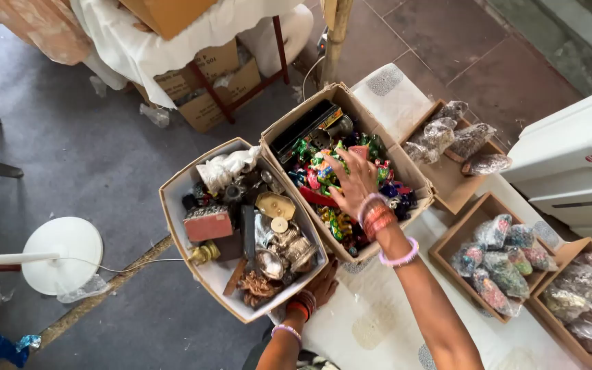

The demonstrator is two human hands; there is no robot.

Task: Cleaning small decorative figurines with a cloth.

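My right hand (352, 183) reaches flat, fingers spread, into a brown cardboard box (277, 130) full of small colourful figurines (316, 173); it rests on them, gripping nothing I can see. My left hand (321, 288) is under the near edge of a white-lined cardboard box (173, 205), holding it up; only its fingers and bangled wrist show. That box holds metal trinkets (284, 245), a small red box (207, 224) and a brass piece (203, 253).
A white cloth-covered table (392, 96) bears shallow cardboard trays with plastic-wrapped items (498, 264), (457, 140), (587, 294). A white machine (573, 164) stands at right. On the grey floor are a white round stand base (63, 253) and stacked cartons (214, 85) under another table.
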